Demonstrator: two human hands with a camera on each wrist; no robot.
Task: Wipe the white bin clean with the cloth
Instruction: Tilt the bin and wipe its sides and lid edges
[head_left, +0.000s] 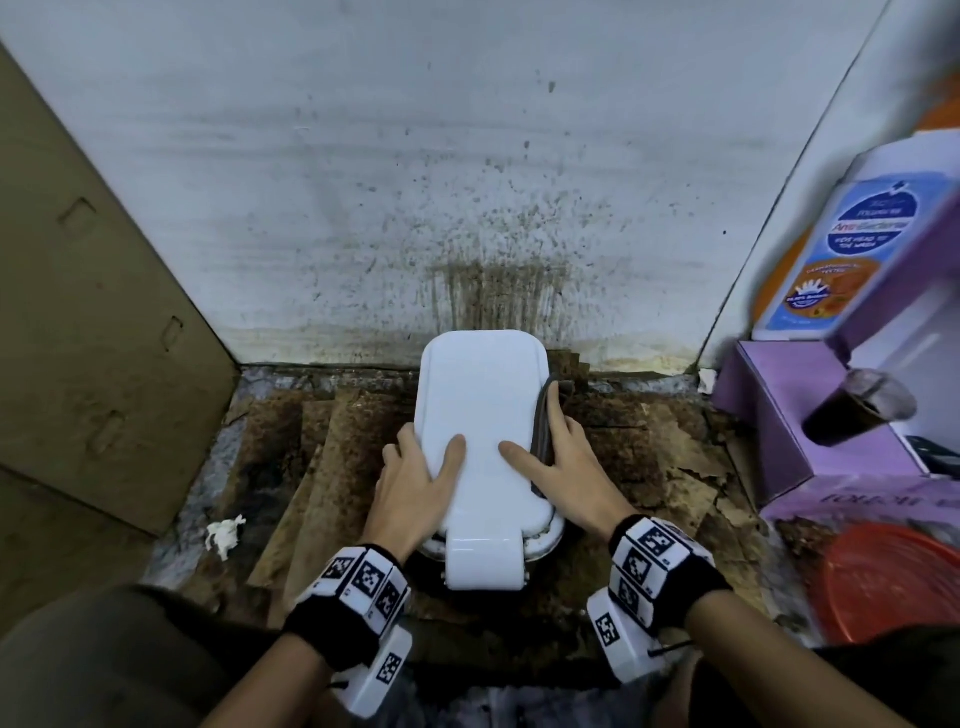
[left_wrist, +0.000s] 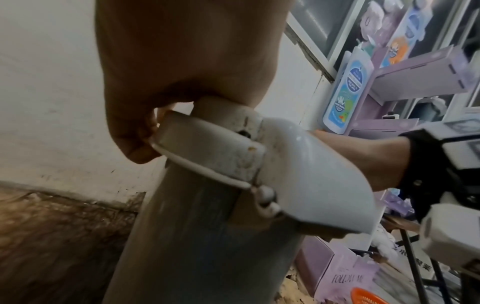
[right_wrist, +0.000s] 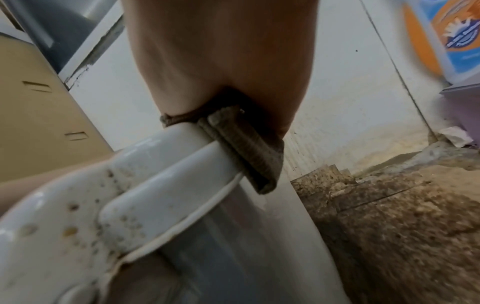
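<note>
White bin (head_left: 480, 415) stands on the floor against the far wall, lid closed, its hinge tab toward the near side. Brown specks dot the lid rim and hinge area in both wrist views. Left hand (head_left: 415, 480) clasps the lid's left edge: thumb lies on top of the lid, fingers wrapped down over the side. Right hand (head_left: 563, 467) clamps the lid's right edge through the grey cloth (head_left: 545, 426), thumb on the lid top, fingers pressing the folded cloth against the rim; in the right wrist view the cloth (right_wrist: 246, 148) hangs folded over the rim between palm and bin. Floor around the bin is covered with stained, torn cardboard (head_left: 332, 447). Far wall (head_left: 415, 182) is spattered with dark specks and brown drip streaks just above the bin. A brown carton (head_left: 88, 322) leans at far left; crumpled tissue (head_left: 224, 535) lies near left. Right: purple boxes (head_left: 795, 426), a blue-labelled bottle (head_left: 852, 249), a red basin (head_left: 893, 582).
</note>
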